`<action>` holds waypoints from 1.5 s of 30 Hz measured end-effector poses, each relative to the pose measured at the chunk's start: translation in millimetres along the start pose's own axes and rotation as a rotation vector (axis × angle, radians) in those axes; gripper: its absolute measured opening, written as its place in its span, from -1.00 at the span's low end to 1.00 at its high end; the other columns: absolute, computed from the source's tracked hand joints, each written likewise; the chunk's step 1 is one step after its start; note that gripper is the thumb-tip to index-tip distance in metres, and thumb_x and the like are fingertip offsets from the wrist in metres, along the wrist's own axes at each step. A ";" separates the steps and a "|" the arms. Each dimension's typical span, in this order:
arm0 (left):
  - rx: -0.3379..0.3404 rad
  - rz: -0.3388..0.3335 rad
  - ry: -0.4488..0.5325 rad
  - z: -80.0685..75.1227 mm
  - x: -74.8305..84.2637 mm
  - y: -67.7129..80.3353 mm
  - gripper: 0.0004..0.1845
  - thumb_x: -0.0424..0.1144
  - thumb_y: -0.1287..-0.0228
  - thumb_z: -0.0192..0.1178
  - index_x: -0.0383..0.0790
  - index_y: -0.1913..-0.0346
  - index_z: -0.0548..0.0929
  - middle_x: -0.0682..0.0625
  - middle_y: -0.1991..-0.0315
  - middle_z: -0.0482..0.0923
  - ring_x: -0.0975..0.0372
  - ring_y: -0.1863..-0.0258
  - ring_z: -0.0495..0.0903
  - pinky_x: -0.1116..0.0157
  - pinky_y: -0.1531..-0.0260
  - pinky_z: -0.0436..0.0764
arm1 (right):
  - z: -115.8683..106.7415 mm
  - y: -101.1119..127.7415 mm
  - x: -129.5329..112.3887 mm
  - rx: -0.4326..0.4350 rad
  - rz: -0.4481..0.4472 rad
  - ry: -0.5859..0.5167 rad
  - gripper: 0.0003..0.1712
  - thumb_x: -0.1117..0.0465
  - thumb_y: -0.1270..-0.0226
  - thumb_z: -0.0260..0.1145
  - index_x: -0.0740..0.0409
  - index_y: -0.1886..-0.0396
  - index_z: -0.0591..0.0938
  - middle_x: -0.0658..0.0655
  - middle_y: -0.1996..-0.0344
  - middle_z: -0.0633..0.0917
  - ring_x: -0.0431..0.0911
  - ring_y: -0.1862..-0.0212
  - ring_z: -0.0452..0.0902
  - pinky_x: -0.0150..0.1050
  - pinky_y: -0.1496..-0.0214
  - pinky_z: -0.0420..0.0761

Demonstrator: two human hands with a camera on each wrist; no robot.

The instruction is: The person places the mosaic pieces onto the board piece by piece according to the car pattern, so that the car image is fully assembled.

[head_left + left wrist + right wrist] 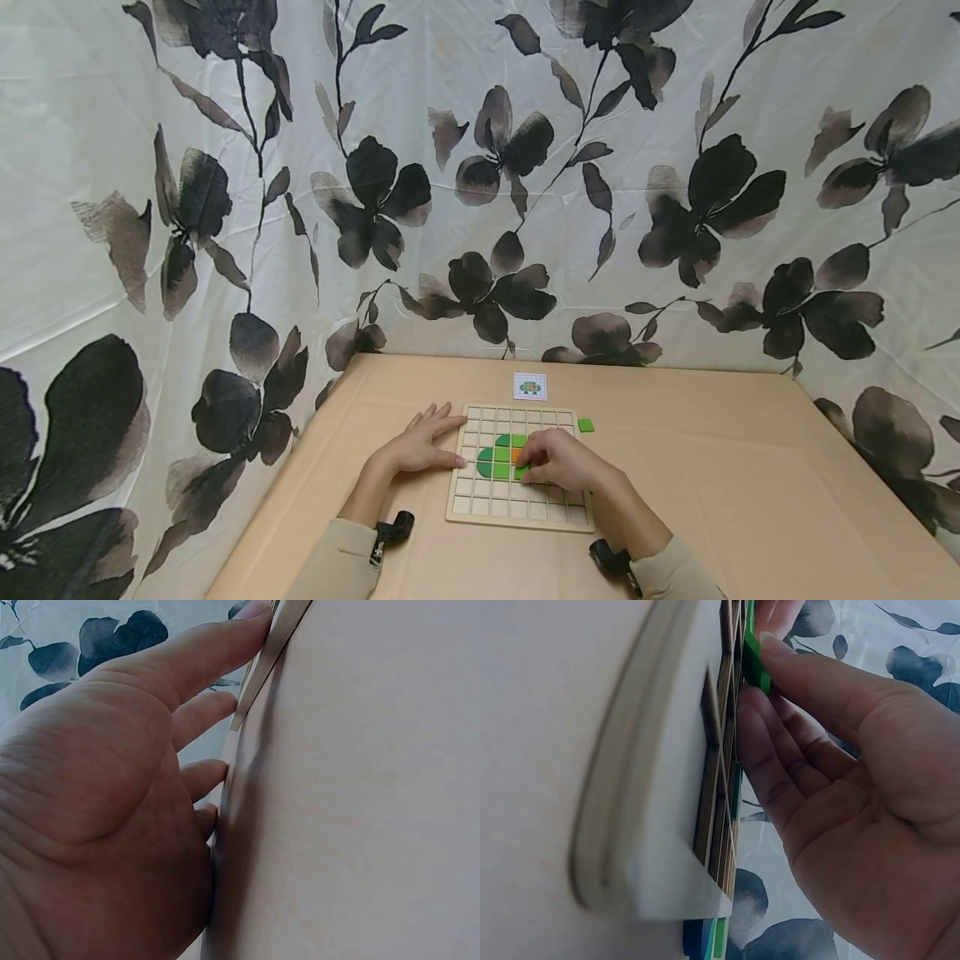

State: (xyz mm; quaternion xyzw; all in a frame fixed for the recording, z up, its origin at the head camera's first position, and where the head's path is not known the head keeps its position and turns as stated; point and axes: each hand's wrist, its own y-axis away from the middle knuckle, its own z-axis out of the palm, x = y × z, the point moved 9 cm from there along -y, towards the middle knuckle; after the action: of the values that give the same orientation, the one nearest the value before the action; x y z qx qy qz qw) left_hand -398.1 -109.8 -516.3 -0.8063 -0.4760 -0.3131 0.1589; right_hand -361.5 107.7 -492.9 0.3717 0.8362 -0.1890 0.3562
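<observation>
A pale wooden grid board (480, 506) lies on the table. Green and orange tiles form a rounded patch near its middle, with a dark green curved tile (484, 462) on the left side and an orange tile (516, 455) by my right fingertips. With thumb and fingers, my right hand (566, 461) pinches a green tile (756, 664) over the grid, as the right wrist view shows. My left hand (416, 442) has its fingers spread, thumb and forefinger touching the board's left edge (262, 671). Part of the patch is hidden behind my right hand.
Just right of the board's far corner lies a loose green square tile (586, 425). A small card (530, 386) with a gridded picture lies behind the board. A floral curtain (600, 208) hangs along the far and left sides of the tan table (712, 467).
</observation>
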 end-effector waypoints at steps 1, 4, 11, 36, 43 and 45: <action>-0.003 -0.004 0.000 0.0 -0.2 -0.1 -0.12 0.13 -0.20 0.47 -0.05 -0.54 0.42 -0.35 -0.67 -0.06 -0.28 -0.67 -0.25 -0.27 -0.62 -0.30 | -0.2 0.2 -0.1 0.002 0.002 0.000 -0.87 0.31 -0.26 0.54 0.12 0.19 0.84 0.02 0.27 0.74 -0.22 0.28 0.54 -0.40 0.26 0.59; -0.002 -0.010 -0.004 -0.3 0.1 0.1 -0.12 0.15 -0.20 0.47 -0.02 -0.54 0.42 -0.32 -0.68 -0.06 -0.26 -0.68 -0.25 -0.24 -0.63 -0.32 | -0.8 0.5 -1.3 0.006 0.001 0.007 -0.86 0.32 -0.26 0.54 0.12 0.18 0.84 0.03 0.27 0.74 -0.22 0.28 0.54 -0.40 0.26 0.59; 0.000 -0.012 -0.007 -0.7 0.7 0.1 -0.13 0.16 -0.20 0.47 0.01 -0.54 0.43 -0.30 -0.68 -0.05 -0.24 -0.68 -0.26 -0.24 -0.63 -0.33 | 0.8 0.1 -4.2 0.005 -0.014 0.044 -0.85 0.32 -0.27 0.53 0.14 0.17 0.84 0.01 0.26 0.72 -0.26 0.29 0.54 -0.40 0.26 0.60; 0.006 -0.008 -0.008 1.2 -1.4 -1.1 -0.14 0.16 -0.22 0.45 -0.01 -0.54 0.43 -0.31 -0.68 -0.05 -0.25 -0.68 -0.26 -0.24 -0.63 -0.32 | 6.6 -0.7 -3.8 0.007 -0.014 0.131 -0.81 0.30 -0.25 0.55 0.09 0.14 0.84 -0.09 0.27 0.67 -0.31 0.30 0.50 -0.42 0.24 0.58; 0.007 -0.003 -0.008 1.1 -0.6 -1.4 -0.14 0.15 -0.22 0.46 -0.02 -0.54 0.43 -0.32 -0.67 -0.04 -0.26 -0.68 -0.26 -0.25 -0.63 -0.32 | 6.3 -1.2 -4.4 0.005 -0.032 0.119 -0.81 0.32 -0.23 0.55 0.10 0.15 0.85 -0.07 0.27 0.68 -0.30 0.29 0.51 -0.42 0.25 0.58; 0.007 -0.002 -0.008 0.8 -0.4 -1.4 -0.15 0.14 -0.22 0.46 -0.02 -0.54 0.43 -0.32 -0.67 -0.04 -0.26 -0.68 -0.25 -0.25 -0.63 -0.31 | 5.7 -1.3 -5.3 0.005 -0.037 0.121 -0.82 0.32 -0.24 0.55 0.11 0.15 0.85 -0.06 0.27 0.68 -0.30 0.29 0.50 -0.42 0.25 0.57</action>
State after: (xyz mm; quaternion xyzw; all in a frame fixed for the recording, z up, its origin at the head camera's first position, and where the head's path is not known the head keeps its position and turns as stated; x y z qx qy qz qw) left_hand -399.2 -108.9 -517.2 -0.8065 -0.4787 -0.3084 0.1593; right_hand -357.4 101.0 -492.9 0.3678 0.8624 -0.1750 0.3007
